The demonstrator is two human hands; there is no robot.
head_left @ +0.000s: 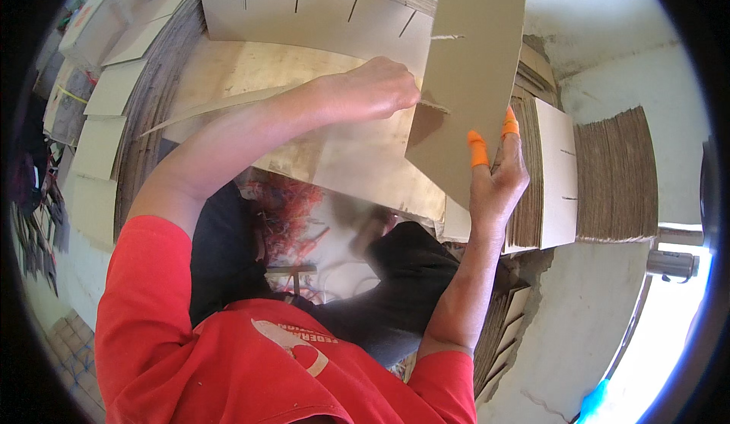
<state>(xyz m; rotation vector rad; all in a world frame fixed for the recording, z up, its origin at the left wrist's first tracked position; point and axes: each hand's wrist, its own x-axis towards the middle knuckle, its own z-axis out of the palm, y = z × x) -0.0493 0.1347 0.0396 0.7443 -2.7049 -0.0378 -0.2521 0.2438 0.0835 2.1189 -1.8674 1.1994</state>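
My right hand [498, 177], with orange covers on the thumb and a finger, grips a tan cardboard sheet [475, 66] by its lower right edge. The sheet stands tilted above the wooden board and has short slits in its left side. My left hand [384, 85] is closed in a fist at the sheet's left edge, beside the lower slit. Its fingertips are turned away, so what they hold is hidden. A thin cardboard strip [217, 111], seen nearly edge-on, runs behind my left forearm toward that hand.
A pale wooden board [304, 63] lies before me. Slotted cardboard sheets [319, 9] stand along its far side. Stacked cardboard rises at left [156, 97] and at right [616, 173]. Red stringy scraps [289, 211] lie between my legs. A wall [639, 36] bounds the right.
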